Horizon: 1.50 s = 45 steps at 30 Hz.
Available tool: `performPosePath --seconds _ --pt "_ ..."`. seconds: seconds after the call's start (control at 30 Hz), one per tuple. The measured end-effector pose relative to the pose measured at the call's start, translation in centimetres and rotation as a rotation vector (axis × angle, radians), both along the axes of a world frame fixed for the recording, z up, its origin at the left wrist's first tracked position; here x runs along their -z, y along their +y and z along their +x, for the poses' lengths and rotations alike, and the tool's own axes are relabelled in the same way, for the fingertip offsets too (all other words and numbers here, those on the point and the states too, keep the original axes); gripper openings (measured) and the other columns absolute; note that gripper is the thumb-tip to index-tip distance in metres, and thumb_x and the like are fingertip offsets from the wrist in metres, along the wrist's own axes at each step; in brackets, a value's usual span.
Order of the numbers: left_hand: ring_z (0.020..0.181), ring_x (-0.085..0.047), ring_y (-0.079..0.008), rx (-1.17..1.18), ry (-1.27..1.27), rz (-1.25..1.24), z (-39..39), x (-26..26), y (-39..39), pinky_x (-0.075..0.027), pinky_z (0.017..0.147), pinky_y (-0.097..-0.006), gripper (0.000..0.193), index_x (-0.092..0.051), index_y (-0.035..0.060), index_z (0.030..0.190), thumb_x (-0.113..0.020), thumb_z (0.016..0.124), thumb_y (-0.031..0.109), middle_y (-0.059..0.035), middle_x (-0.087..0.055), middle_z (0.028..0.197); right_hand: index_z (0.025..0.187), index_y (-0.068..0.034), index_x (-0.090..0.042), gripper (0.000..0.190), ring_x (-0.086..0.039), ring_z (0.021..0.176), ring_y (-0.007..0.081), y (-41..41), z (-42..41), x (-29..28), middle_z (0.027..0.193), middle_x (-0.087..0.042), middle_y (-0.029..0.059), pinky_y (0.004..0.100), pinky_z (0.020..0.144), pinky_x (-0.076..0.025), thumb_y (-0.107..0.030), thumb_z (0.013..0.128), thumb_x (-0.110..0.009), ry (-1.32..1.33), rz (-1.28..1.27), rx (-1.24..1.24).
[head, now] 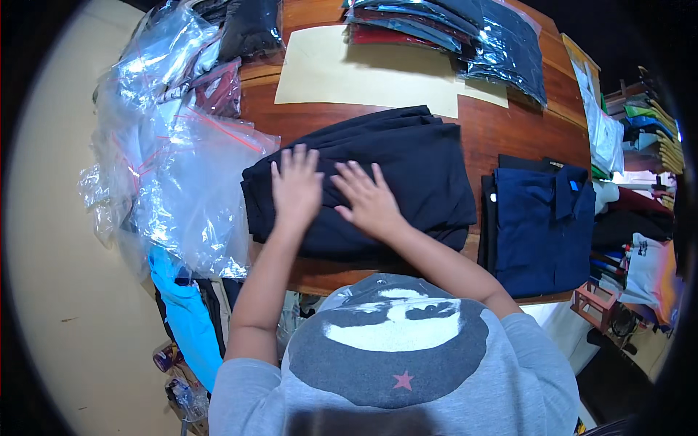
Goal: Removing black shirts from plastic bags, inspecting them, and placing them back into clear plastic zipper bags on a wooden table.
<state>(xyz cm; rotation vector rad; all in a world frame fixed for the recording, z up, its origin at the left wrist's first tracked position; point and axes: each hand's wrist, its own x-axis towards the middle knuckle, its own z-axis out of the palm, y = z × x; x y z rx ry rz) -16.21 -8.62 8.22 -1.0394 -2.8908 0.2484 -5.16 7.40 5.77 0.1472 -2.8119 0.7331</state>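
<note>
A black folded garment point(403, 158) lies across the middle of the wooden table, with gathered folds along its far edge and a bunched left end. My left hand point(297, 188) rests flat on its left part, fingers apart and pointing away from me. Just to the right, my right hand point(368, 201) lies on the cloth with its fingers spread towards the upper left. The two hands do not touch each other, and neither grips the fabric. My palms hide the cloth beneath them.
Clear plastic bags point(191, 191) pile up at the left. Beige paper point(365, 76) lies beyond the garment, below a stack of bagged clothes point(507, 49). Folded navy shirts point(540, 234) sit at the right table edge point(545, 298). Bright blue cloth point(188, 316) hangs at the lower left.
</note>
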Motion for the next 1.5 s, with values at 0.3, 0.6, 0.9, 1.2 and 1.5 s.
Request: performPosePath --seconds 0.3,0.6,0.9,1.2,1.5 --pt "0.141 -0.027 -0.037 0.007 0.028 0.083 -2.2 4.0 -2.9 -0.022 0.115 -0.0473 0.055 -0.034 0.0123 0.147 -0.046 0.098 0.033 -0.0168 -0.029 0.153 0.147 -0.016 -0.034 0.065 -0.025 0.144 0.032 17.1 7.2 4.0 0.155 -0.027 0.0121 0.061 0.111 -0.021 -0.049 0.093 -0.05 -0.265 0.24 0.713" --pt "0.142 -0.026 -0.0373 0.25 -0.103 0.181 4.9 0.6 -0.8 -0.018 0.11 -0.0645 0.056 -0.042 0.0203 0.144 -0.049 0.094 0.045 -0.0146 -0.028 0.154 0.139 -0.014 -0.047 0.061 -0.031 0.14 0.0327 -1.4 8.7 0.9 0.15 -0.037 0.012 0.0565 0.113 -0.021 -0.042 0.086 -0.061 -0.053 0.075 0.184" --pt "0.142 -0.027 -0.0323 -0.07 0.087 0.444 1.7 -3.8 -11.5 -0.017 0.109 -0.0659 0.062 -0.037 0.019 0.146 -0.058 0.088 0.029 -0.0107 -0.027 0.155 0.146 -0.016 -0.036 0.069 -0.018 0.146 0.0311 1.7 13.8 2.6 0.156 -0.025 0.0115 0.0599 0.114 -0.014 -0.047 0.089 -0.058 -0.278 0.206 0.433" --pt "0.135 -0.037 -0.0355 -0.357 -0.64 1.049 -1.1 7.2 -17.6 -0.025 0.114 -0.0367 0.056 -0.042 -0.0074 0.137 -0.033 0.104 0.037 -0.0229 -0.042 0.144 0.147 -0.01 -0.032 0.074 -0.018 0.146 0.0334 -10.9 1.2 -3.8 0.156 -0.024 0.0139 0.0625 0.113 -0.011 -0.045 0.088 -0.062 -0.045 -0.032 0.023" --pt "0.137 -0.037 -0.0283 -0.231 -0.79 1.217 -0.8 6.6 -17.0 -0.023 0.114 -0.0316 0.051 -0.041 -0.0089 0.138 -0.033 0.103 0.028 -0.0207 -0.044 0.144 0.151 -0.008 -0.021 0.094 -0.016 0.146 0.0346 -16.5 -2.7 -1.6 0.157 -0.017 0.0187 0.0576 0.115 -0.013 -0.055 0.082 -0.064 -0.072 -0.238 0.009"
